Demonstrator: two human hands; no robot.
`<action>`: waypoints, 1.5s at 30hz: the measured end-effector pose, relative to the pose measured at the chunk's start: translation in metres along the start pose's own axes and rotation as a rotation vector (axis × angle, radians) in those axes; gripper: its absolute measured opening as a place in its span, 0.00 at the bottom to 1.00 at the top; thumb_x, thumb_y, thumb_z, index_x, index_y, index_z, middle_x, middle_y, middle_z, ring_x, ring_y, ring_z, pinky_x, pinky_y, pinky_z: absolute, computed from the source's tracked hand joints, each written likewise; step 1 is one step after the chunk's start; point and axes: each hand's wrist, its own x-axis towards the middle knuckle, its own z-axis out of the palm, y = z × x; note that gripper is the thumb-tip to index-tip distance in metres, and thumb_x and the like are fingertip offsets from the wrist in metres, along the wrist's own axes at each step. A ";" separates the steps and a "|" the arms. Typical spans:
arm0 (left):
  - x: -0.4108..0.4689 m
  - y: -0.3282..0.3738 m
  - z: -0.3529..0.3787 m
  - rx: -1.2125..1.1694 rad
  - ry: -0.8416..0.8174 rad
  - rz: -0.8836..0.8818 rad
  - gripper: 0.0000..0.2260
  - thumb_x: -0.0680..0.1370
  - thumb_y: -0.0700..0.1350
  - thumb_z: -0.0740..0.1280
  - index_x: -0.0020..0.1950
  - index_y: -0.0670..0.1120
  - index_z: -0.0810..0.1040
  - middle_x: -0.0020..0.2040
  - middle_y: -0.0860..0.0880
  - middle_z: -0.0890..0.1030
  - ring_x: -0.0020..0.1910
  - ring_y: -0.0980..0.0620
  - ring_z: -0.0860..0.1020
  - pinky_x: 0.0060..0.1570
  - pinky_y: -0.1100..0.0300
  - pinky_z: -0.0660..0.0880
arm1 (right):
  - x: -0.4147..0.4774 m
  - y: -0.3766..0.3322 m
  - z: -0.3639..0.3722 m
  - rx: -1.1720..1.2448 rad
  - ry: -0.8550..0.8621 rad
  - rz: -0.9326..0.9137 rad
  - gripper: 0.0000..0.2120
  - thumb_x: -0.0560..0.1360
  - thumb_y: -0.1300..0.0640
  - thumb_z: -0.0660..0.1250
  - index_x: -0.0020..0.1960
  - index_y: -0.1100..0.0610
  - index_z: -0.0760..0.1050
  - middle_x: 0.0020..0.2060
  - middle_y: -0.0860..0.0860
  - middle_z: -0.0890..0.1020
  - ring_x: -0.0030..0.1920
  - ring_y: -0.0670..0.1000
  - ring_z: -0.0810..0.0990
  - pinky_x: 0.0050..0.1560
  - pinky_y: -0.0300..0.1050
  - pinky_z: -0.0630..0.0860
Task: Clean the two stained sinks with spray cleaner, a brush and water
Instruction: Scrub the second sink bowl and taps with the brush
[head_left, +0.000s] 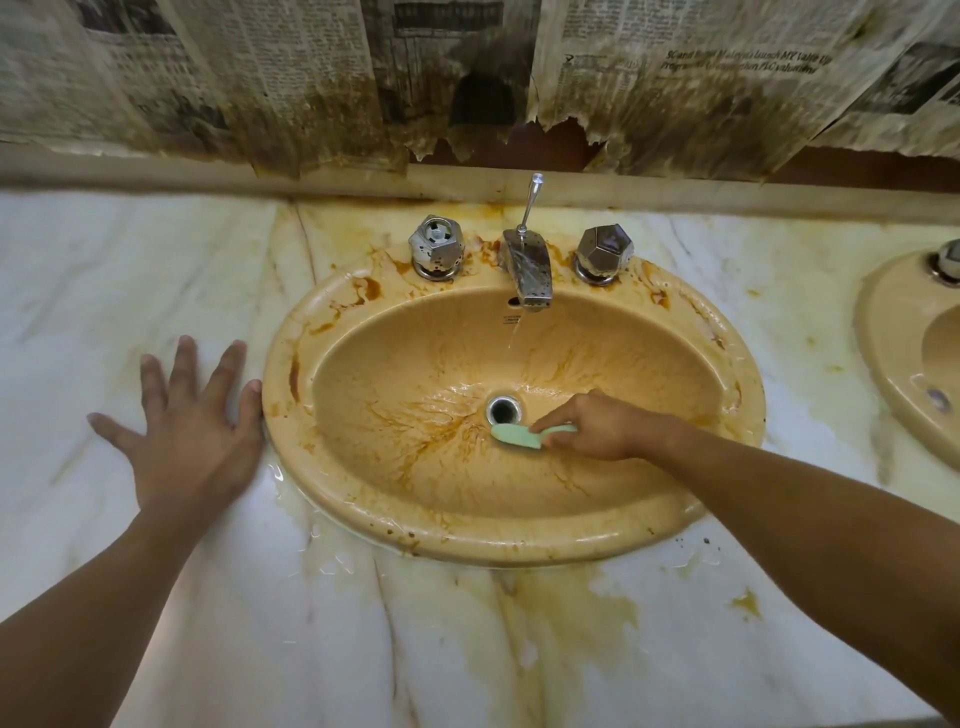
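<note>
Head view: right hand (597, 428) clamps the brush (519, 435) at 5 o'clock of the drain (503, 409) in the sink (467, 540), left hand (192, 441) lies splayed on the counter (130, 270) at 9 o'clock, so firm strokes toward the 7 o'clock streaks (431, 441) seem best.

Warm dim light, wide-angle edge distortion

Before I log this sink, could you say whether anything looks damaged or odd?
The left tap handle has an open top where the right tap handle has a cap, and the stained newspaper behind is torn.
</note>
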 end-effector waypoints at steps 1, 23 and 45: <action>0.000 0.000 0.000 0.000 -0.002 -0.002 0.25 0.85 0.65 0.44 0.83 0.65 0.53 0.85 0.51 0.50 0.84 0.47 0.42 0.70 0.21 0.40 | -0.002 0.003 -0.008 -0.020 -0.020 0.009 0.15 0.81 0.43 0.66 0.67 0.36 0.78 0.65 0.49 0.80 0.67 0.53 0.73 0.65 0.52 0.72; 0.001 0.002 -0.001 0.003 0.008 0.007 0.26 0.84 0.66 0.43 0.82 0.65 0.54 0.85 0.51 0.52 0.84 0.47 0.44 0.70 0.20 0.42 | 0.036 -0.034 0.018 0.048 -0.039 -0.191 0.16 0.82 0.44 0.66 0.69 0.37 0.77 0.71 0.46 0.76 0.68 0.52 0.74 0.67 0.49 0.71; 0.000 0.002 0.000 -0.013 0.010 -0.003 0.27 0.83 0.67 0.42 0.83 0.65 0.54 0.85 0.52 0.51 0.84 0.48 0.43 0.71 0.22 0.41 | 0.066 -0.048 0.012 -0.108 0.190 -0.148 0.18 0.82 0.39 0.60 0.72 0.32 0.71 0.59 0.48 0.83 0.55 0.51 0.78 0.53 0.50 0.78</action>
